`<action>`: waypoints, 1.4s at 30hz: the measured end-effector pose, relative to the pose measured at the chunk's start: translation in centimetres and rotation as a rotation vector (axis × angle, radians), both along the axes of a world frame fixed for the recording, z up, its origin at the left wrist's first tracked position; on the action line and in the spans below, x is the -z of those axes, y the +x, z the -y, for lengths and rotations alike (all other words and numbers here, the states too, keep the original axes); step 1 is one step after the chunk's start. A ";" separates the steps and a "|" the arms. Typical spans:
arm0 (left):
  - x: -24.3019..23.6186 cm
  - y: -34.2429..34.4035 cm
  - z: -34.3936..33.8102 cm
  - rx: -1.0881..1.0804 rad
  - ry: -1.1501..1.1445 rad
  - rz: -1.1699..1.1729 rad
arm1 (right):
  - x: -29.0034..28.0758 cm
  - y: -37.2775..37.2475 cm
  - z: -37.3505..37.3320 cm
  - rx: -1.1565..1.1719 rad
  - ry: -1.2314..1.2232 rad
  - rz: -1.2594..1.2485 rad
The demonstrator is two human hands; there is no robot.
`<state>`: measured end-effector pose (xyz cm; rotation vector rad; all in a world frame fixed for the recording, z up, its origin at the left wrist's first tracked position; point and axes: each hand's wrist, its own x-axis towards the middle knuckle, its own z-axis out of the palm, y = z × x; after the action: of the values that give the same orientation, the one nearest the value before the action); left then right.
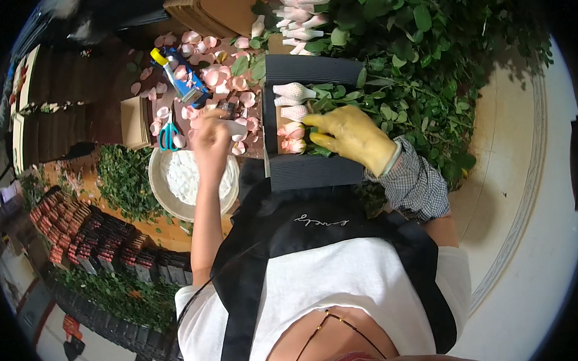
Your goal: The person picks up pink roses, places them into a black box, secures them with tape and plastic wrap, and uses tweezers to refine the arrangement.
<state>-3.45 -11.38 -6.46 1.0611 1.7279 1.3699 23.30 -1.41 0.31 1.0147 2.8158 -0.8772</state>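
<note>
**Bare pink roses [292,143] lying at the fingertips of a gloved right hand [351,136]**

A broad mass of leafy green stems [419,65] is filling the upper right. A dark ridged wrapper [314,171] is standing open in front of the person, its two long sides rising around a tan inner surface. To its left, a round pale basin [155,194] is holding a pile of white pieces [192,175].

The right hand, in a yellow glove, is reaching into the wrapper with index finger and thumb parted; whether it is gripping a stem, I cannot tell. The bare left hand [211,135] is hovering above the basin's upper right edge, blurred, its fingers curling; I cannot tell what, if anything, it is gripping.

Teal-handled scissors [169,135] are lying left of that hand. Inside the wrapper, netted buds [293,101] are wearing tight whitish mesh and tapering toward the right. Just below them, the bare roses are showing loose, ruffled, peach-pink petals. They are sitting immediately left of the gloved fingertips, well to the right of the left hand. Loose pink petals [215,76] are scattering across the brown tabletop [113,69] beyond.
</note>
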 end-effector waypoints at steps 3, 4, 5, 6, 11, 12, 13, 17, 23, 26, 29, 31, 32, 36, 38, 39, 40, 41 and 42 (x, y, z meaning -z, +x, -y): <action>1.6 3.6 -1.6 0.239 -0.264 -0.108 | 0.1 -1.8 0.0 0.106 0.233 0.344; 1.8 5.2 -2.1 0.280 -0.185 -0.258 | 2.0 -1.9 -0.8 0.093 0.179 0.558; 0.9 6.6 -3.0 0.302 -0.278 -0.402 | 3.4 -1.6 -1.2 0.086 0.162 0.574; 0.4 7.5 -3.3 0.346 -0.271 -0.432 | 3.6 -1.6 -1.5 0.068 0.148 0.589; 1.0 9.1 -3.6 0.276 -0.119 -0.623 | 2.9 -0.7 -2.1 -0.037 0.106 0.532; 1.1 8.9 -3.6 0.270 -0.121 -0.624 | 2.9 -0.5 -2.2 -0.064 0.122 0.476; 1.3 8.6 -3.8 0.333 -0.029 -0.507 | 3.2 -0.3 -2.2 -0.035 0.114 0.458; 2.8 7.3 -3.6 0.234 -0.104 0.264 | 4.7 -0.4 -2.1 0.039 0.201 0.360; 3.9 -1.3 -1.3 -0.342 0.135 0.378 | 4.8 0.4 -1.4 0.005 0.226 0.390; 1.9 -1.2 -1.8 -0.036 0.045 -0.050 | 1.3 -0.3 -0.9 0.092 0.291 0.290; 2.2 1.4 -2.8 0.328 -0.300 0.010 | 4.0 -1.4 -1.4 0.054 0.359 0.570; 1.2 4.6 -4.6 0.446 -0.286 -0.263 | 5.1 -2.1 -1.8 0.036 0.377 0.719; -0.4 5.7 -5.5 0.479 -0.331 -0.404 | 5.2 -1.9 -1.9 0.022 0.378 0.725; -0.6 7.8 -6.3 0.320 -0.200 -0.607 | 5.1 -0.9 -1.6 0.066 0.391 0.425; -0.9 7.8 -6.4 0.310 -0.166 -0.461 | 5.2 -1.5 -1.1 0.159 0.428 0.600; -1.3 7.5 -6.3 0.309 -0.123 -0.326 | 5.8 -1.0 -1.4 0.201 0.537 0.392; -1.0 7.2 -5.8 0.298 -0.127 -0.318 | 6.1 -0.6 -1.7 0.204 0.530 0.304; -0.9 6.6 -5.3 0.139 -0.051 -0.228 | 6.3 -0.7 -1.6 0.238 0.558 0.289; -0.9 5.7 -4.7 -0.019 0.025 -0.138 | 6.5 -0.9 -1.5 0.274 0.585 0.275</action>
<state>2.29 -6.63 -5.59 1.1807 1.8283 1.3606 22.39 0.06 -6.20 1.4683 2.7721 0.1160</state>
